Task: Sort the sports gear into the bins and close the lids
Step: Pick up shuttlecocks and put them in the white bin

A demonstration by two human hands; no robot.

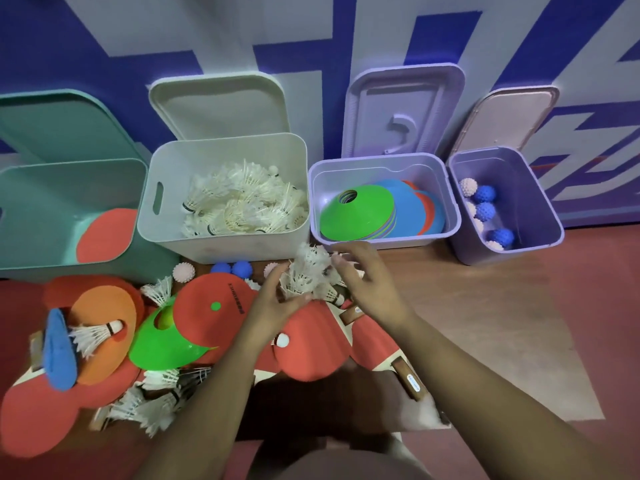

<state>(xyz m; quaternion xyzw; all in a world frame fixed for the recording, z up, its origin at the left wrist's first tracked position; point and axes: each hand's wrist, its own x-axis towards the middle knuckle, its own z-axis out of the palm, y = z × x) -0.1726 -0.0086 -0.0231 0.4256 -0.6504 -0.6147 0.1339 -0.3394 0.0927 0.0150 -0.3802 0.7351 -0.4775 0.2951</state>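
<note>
A bunch of shuttlecocks [310, 271] sat between both hands, just at 6 o'clock of the white bin [225, 192]. Left hand [277, 303] touched it from 7 o'clock, fingers curled on the lower feathers. Right hand [367, 282] cupped it from 3 o'clock, fingers spread. Both forearms reached fwd over red paddles [308, 341].
</note>
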